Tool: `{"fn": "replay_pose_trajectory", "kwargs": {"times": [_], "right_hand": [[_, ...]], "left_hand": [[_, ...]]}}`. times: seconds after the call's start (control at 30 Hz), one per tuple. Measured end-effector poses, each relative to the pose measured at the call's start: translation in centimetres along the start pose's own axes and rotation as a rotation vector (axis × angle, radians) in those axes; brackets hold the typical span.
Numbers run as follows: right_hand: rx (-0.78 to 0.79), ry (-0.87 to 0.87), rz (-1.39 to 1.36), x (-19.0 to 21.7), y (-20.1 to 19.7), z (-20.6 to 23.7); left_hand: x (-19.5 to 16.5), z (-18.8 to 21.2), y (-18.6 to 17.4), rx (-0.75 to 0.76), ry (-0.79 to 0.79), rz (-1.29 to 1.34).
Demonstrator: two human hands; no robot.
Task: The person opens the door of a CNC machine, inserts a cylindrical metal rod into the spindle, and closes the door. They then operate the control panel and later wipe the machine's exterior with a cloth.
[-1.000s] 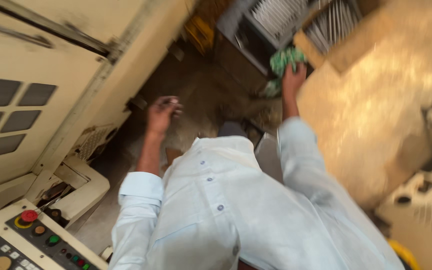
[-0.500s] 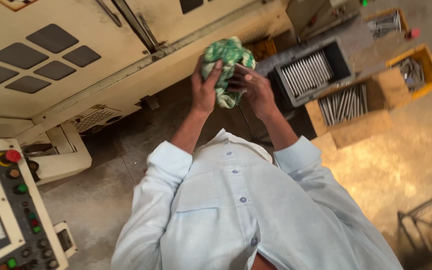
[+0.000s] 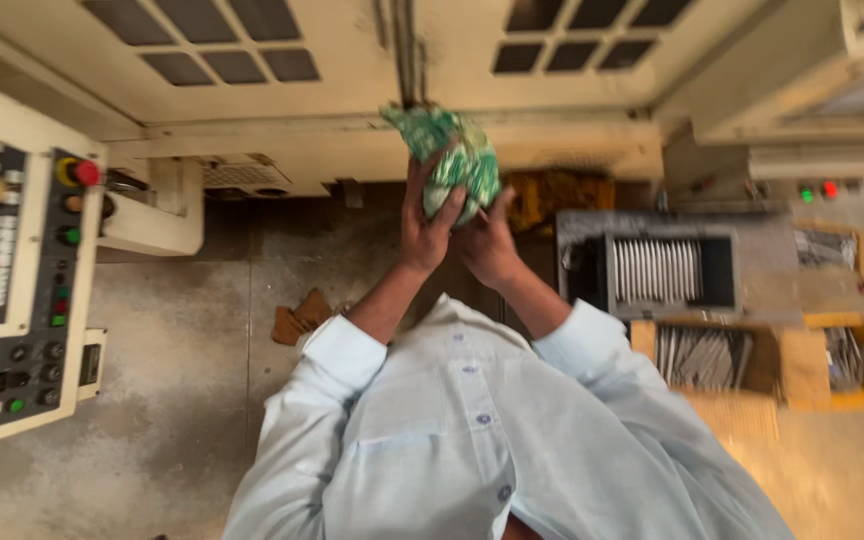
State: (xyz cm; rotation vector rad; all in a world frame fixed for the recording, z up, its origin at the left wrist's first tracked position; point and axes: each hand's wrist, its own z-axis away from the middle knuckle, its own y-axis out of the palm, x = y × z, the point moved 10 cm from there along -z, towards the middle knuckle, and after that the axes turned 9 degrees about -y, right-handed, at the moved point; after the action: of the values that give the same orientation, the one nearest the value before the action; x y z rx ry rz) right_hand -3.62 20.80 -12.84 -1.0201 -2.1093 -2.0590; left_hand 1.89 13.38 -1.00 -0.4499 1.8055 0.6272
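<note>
Both my hands are raised in front of my chest around a crumpled green and white cloth point(image 3: 449, 155). My left hand point(image 3: 422, 225) grips its left side from below. My right hand point(image 3: 487, 245) presses against its lower right side. The cloth sits above the closed cream doors of a machine point(image 3: 282, 90) with dark window panes. My light blue shirt sleeves fill the lower middle of the view.
A control panel point(image 3: 12, 290) with coloured buttons and a red knob stands at the left. A grey bin of metal parts point(image 3: 657, 272) and yellow bins point(image 3: 857, 360) with more parts sit at the right. A brown rag point(image 3: 297, 320) lies on the concrete floor.
A second ago my right hand reached out to the green cloth alone; then both hands closed on it. The view has since swung to face the machine doors, with the cloth still held.
</note>
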Motion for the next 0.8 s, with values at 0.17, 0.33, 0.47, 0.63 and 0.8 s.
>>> {"fn": "replay_pose_trajectory", "kwargs": {"times": [0.17, 0.33, 0.47, 0.63, 0.8], "right_hand": [[-0.099, 0.22, 0.215, 3.0, 2.1, -0.2], [-0.051, 0.195, 0.032, 0.2, 6.8, -1.7], [0.045, 0.161, -0.114, -0.4, 7.8, -2.8], [0.087, 0.274, 0.205, -2.3, 4.7, -3.4], [0.298, 0.167, 0.341, -2.8, 2.7, -3.5]], "left_hand": [[-8.0, 3.2, 1.2, 0.215, 0.671, -0.905], [-9.2, 1.9, -1.0, 0.015, 0.673, -1.067], [-8.5, -0.5, -2.8, -0.103, 0.581, -0.934], [-5.5, -2.3, -5.4, -0.246, 0.34, -0.558], [1.1, -3.7, -7.2, -0.284, 0.047, -0.011]]}}
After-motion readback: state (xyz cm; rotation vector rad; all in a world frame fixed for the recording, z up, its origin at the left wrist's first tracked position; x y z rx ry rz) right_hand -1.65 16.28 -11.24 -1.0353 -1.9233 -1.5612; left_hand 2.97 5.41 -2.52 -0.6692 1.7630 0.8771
